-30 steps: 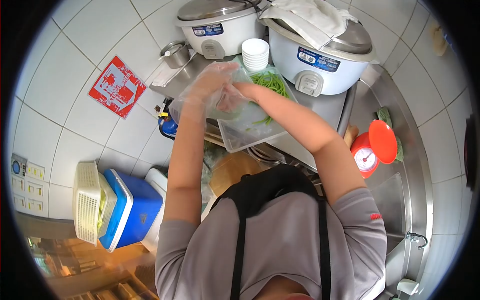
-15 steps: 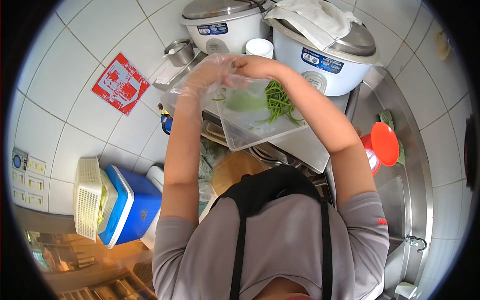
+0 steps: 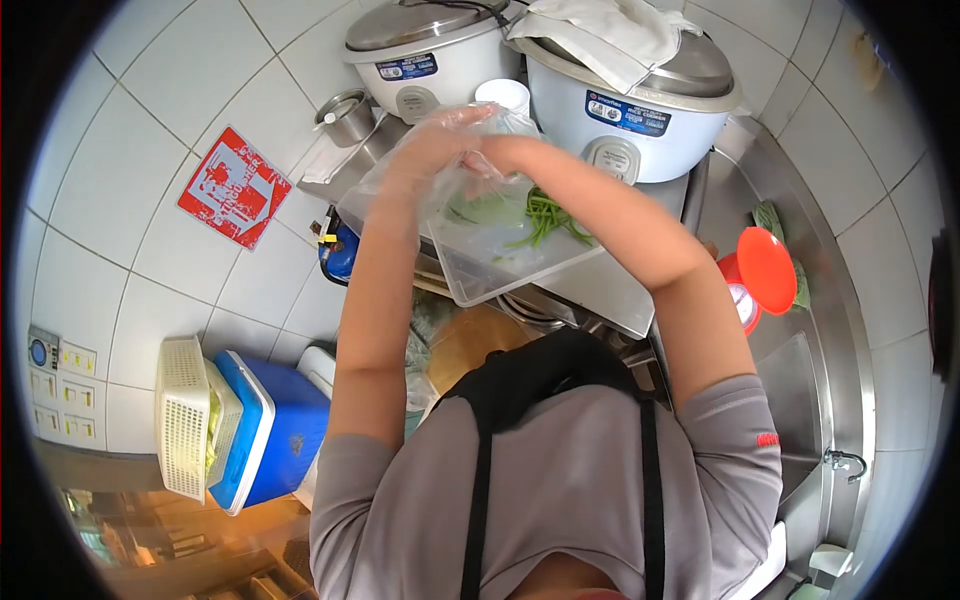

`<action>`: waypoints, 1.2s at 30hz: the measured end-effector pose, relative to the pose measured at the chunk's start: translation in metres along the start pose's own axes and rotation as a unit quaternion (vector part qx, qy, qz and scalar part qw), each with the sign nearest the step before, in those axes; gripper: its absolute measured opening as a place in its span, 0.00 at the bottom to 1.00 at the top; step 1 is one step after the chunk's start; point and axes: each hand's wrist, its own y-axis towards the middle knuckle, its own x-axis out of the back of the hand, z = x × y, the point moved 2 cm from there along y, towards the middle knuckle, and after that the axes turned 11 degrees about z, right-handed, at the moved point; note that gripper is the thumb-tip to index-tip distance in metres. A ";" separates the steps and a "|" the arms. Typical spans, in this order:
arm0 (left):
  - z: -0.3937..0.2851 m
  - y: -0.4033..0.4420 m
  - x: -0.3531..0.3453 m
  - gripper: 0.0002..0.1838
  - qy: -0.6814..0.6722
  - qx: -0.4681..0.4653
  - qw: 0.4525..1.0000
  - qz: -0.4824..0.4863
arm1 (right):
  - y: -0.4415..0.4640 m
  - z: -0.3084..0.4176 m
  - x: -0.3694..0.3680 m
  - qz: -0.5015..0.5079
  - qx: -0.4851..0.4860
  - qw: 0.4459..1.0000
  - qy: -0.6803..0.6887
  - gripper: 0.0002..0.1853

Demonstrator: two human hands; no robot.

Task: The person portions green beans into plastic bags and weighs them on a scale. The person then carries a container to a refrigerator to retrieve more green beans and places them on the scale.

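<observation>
A clear plastic bag [image 3: 385, 185] covers my left hand [image 3: 440, 142] and hangs loosely around the wrist. Inside it, the fingers of that hand reach to the right, apart from the thumb, slightly blurred. My right hand [image 3: 503, 157] pinches the bag close to the left thumb; its fingertips are partly hidden. Below both hands lies a translucent plastic tray [image 3: 470, 285], tilted in view. Cut green beans [image 3: 545, 218] are heaped in it, partly behind my right forearm. A paler green patch shows through the plastic at the tray's left.
Two large rice cookers [image 3: 435, 72] [image 3: 640, 135] stand behind, the right one topped by a white cloth [image 3: 605, 40]. White cups [image 3: 503, 95] and a metal pot [image 3: 347, 118] are near. A red scale [image 3: 765, 280] sits right, by the sink [image 3: 800, 390]; a blue cooler [image 3: 275, 430] is left.
The left hand's fingers have spread inside the bag, and the bag has opened out lower over the tray. My right hand has dropped slightly, still on the bag. The camera view has shifted a little.
</observation>
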 end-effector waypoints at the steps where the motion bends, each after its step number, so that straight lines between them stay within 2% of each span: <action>1: 0.001 -0.002 0.003 0.30 0.000 -0.005 1.000 0.003 | -0.009 0.015 0.001 0.005 -0.022 1.000 0.014 0.18; 2: 0.004 -0.005 0.004 0.30 0.000 0.009 1.000 0.000 | -0.026 0.047 0.007 0.010 -0.044 0.999 0.029 0.18; 4: 0.010 -0.008 0.007 0.30 0.004 0.035 0.999 -0.002 | -0.030 0.053 0.007 0.020 -0.049 0.993 0.101 0.18; 7: 0.037 -0.015 0.023 0.30 0.055 0.054 0.997 -0.010 | -0.022 0.031 0.010 -0.008 0.007 0.969 0.247 0.17; 9: 0.047 -0.032 0.021 0.29 0.074 0.066 0.992 -0.081 | -0.051 0.030 0.035 -0.093 0.042 0.947 0.303 0.15; 10: 0.052 -0.041 0.018 0.29 0.082 0.073 0.987 -0.116 | -0.068 0.031 0.046 -0.168 0.047 0.918 0.358 0.14; 11: 0.054 -0.046 0.020 0.29 0.056 0.063 0.988 -0.127 | -0.079 0.016 0.046 -0.226 0.009 0.907 0.356 0.10; 12: 0.055 -0.052 0.024 0.30 0.031 0.055 0.988 -0.138 | -0.088 -0.002 0.040 -0.177 -0.095 0.950 0.239 0.08; 13: 0.056 -0.056 0.026 0.30 0.004 0.044 0.988 -0.151 | -0.095 -0.020 0.031 -0.123 -0.196 0.966 0.113 0.07; 15: 0.056 -0.064 0.025 0.30 -0.043 0.036 0.984 -0.167 | -0.093 -0.059 -0.013 -0.032 -0.251 0.966 -0.045 0.06; 17: 0.054 -0.069 0.025 0.29 -0.083 0.016 0.979 -0.188 | -0.080 -0.097 -0.053 -0.003 -0.261 0.963 -0.072 0.07; 21: 0.042 -0.067 0.027 0.28 -0.139 -0.037 0.951 -0.275 | -0.045 -0.108 -0.076 -0.084 -0.264 0.960 -0.037 0.10; 24: 0.008 -0.078 0.026 0.28 -0.153 -0.090 0.919 -0.351 | -0.016 -0.101 -0.075 -0.118 -0.263 0.957 -0.039 0.11; 28: -0.014 -0.110 0.045 0.28 -0.143 -0.200 0.871 -0.426 | 0.020 -0.065 -0.068 -0.105 -0.164 0.977 -0.090 0.12; 31: -0.016 -0.137 0.061 0.23 -0.154 -0.229 0.840 -0.466 | 0.065 -0.065 -0.083 -0.069 -0.126 0.984 -0.102 0.12; 33: -0.012 -0.148 0.063 0.25 -0.150 -0.219 0.836 -0.479 | 0.092 -0.064 -0.094 -0.070 -0.115 0.985 -0.109 0.12; 36: -0.006 -0.159 0.061 0.29 -0.151 -0.178 0.828 -0.510 | 0.103 -0.032 -0.105 -0.101 -0.089 0.972 -0.194 0.11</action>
